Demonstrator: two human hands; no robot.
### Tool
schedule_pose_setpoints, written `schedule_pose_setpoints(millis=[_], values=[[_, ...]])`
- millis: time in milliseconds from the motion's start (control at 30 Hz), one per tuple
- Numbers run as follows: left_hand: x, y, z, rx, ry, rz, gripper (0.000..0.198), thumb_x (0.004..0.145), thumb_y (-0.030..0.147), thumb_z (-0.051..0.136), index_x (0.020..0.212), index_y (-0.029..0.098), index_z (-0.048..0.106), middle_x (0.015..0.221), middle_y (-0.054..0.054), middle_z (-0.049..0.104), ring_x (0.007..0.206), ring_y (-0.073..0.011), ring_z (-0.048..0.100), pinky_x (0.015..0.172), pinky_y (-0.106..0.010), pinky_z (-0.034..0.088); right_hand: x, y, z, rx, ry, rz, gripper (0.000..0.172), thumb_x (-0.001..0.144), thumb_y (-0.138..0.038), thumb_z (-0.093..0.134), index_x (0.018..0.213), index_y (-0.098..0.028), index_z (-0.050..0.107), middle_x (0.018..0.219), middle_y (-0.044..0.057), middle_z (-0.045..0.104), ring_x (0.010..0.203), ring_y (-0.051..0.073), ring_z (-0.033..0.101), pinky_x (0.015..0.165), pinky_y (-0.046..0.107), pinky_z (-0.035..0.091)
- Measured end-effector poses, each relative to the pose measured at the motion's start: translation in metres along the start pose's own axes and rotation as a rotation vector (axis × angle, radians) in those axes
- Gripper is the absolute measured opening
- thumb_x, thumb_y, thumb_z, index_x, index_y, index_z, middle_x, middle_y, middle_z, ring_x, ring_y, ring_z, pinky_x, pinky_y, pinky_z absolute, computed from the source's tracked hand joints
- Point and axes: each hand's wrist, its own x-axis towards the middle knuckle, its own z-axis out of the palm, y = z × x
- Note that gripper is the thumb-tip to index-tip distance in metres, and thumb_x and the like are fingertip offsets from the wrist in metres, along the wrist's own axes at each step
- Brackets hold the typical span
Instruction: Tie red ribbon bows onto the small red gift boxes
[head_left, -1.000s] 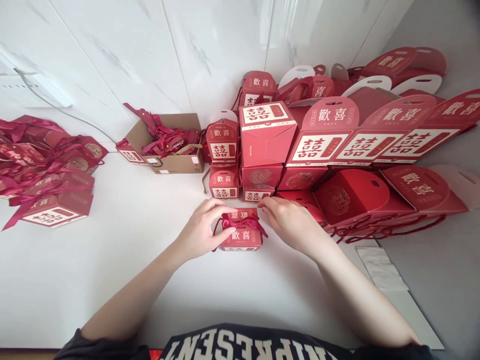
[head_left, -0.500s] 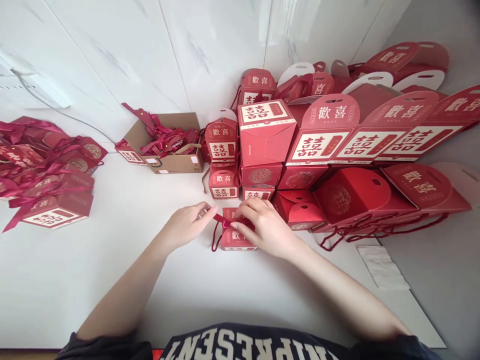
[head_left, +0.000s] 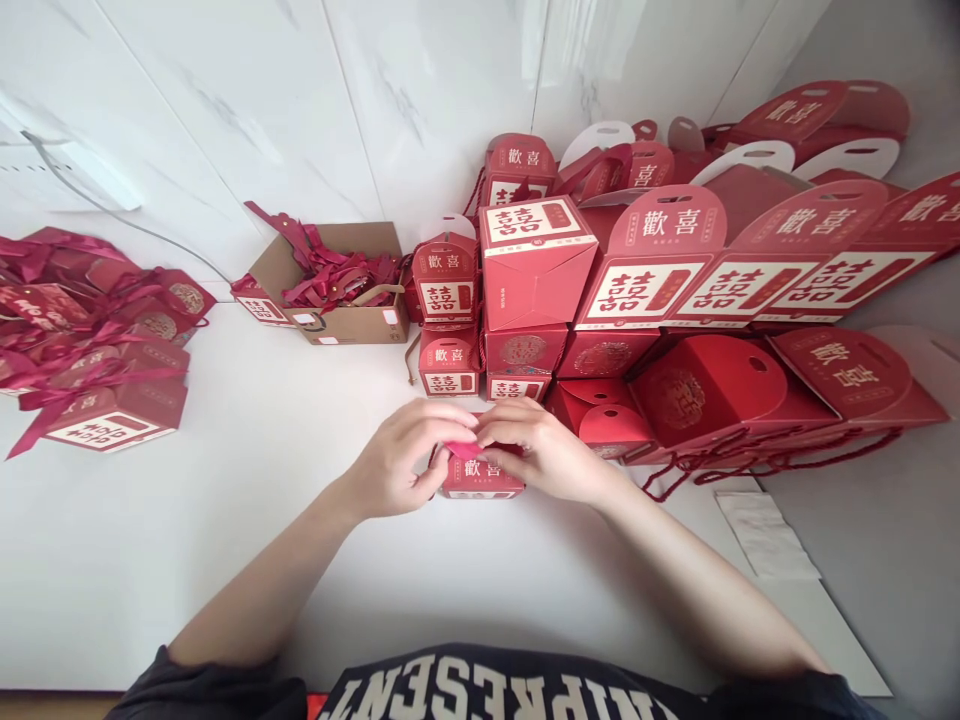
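A small red gift box with gold characters stands on the white table in front of me. Over its top, both hands meet around a dark pink ribbon. My left hand comes from the left, its fingers curled and pinching the ribbon. From the right, my right hand is closed on the ribbon too, with its fingertips close to the left ones. The fingers hide the upper part of the box and much of the ribbon.
Behind and to the right are stacked red gift boxes, some with cord handles. A cardboard box full of ribbons stands at back left. Ribbon-tied boxes are piled far left. White papers lie right.
My left hand has moved right, up to my right hand, and the ribbon end it held out is now bunched between the fingers. The box stays in place.
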Motion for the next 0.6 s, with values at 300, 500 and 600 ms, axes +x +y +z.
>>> schedule_pose_setpoints(millis=[300, 500, 600], values=[[-0.002, -0.012, -0.001, 0.035, -0.15, -0.163, 0.039, 0.084, 0.009, 0.056, 0.12, 0.022, 0.05, 0.119, -0.008, 0.064, 0.11, -0.0202, 0.061, 0.098, -0.038, 0.049, -0.004, 0.0, -0.006, 0.093, 0.1, 0.275, 0.01, 0.088, -0.013, 0.052, 0.094, -0.02, 0.055, 0.085, 0.001, 0.066, 0.074, 0.014, 0.062, 0.073, 0.025, 0.048], [-0.006, -0.017, 0.007, -0.071, -0.086, -0.262, 0.022, 0.089, 0.023, 0.061, 0.11, 0.021, 0.055, 0.101, -0.005, 0.069, 0.089, -0.015, 0.066, 0.082, -0.029, 0.054, -0.004, 0.002, -0.005, 0.114, 0.085, 0.293, 0.008, 0.088, -0.014, 0.051, 0.092, -0.021, 0.053, 0.087, 0.001, 0.068, 0.078, 0.015, 0.065, 0.075, 0.026, 0.049], [-0.005, -0.019, 0.007, -0.122, -0.09, -0.273, 0.012, 0.09, 0.024, 0.059, 0.101, 0.02, 0.06, 0.093, -0.004, 0.069, 0.083, -0.0145, 0.065, 0.078, -0.028, 0.054, -0.004, 0.002, -0.006, 0.096, 0.093, 0.289, 0.01, 0.088, -0.014, 0.051, 0.095, -0.02, 0.056, 0.092, 0.003, 0.07, 0.082, 0.016, 0.066, 0.078, 0.028, 0.05]])
